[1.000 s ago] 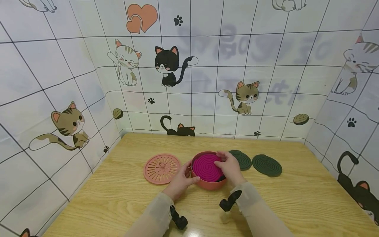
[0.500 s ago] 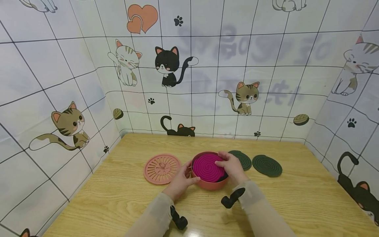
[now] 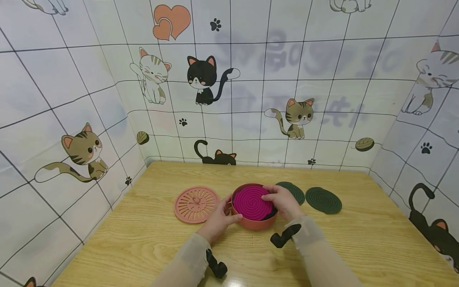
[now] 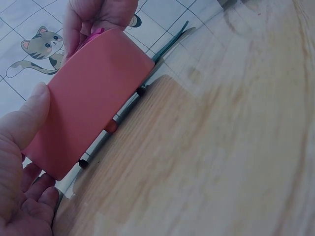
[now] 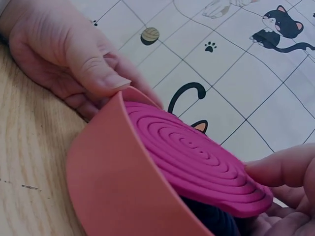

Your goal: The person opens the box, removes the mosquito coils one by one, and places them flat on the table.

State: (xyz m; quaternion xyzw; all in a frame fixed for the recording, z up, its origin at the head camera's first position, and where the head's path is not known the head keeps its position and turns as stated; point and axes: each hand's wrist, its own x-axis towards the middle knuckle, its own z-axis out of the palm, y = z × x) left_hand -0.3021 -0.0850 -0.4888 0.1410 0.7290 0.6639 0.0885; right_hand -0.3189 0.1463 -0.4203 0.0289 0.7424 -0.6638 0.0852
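Round magenta coil (image 3: pixel 250 203), spiral face up, tilted, right grip (image 3: pixel 285 202) pinching it, left grip (image 3: pixel 219 218) pinching bowl (image 3: pixel 254 225)

The right grip (image 3: pixel 285 203) apparently pinches the magenta coil (image 3: pixel 252 203) in the bowl (image 3: pixel 255 225).

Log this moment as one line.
left hand: holds coral pot | right hand: pinches magenta spiral mat at pot's mouth | slotted disc: pot's left | two green spirals: pot's right
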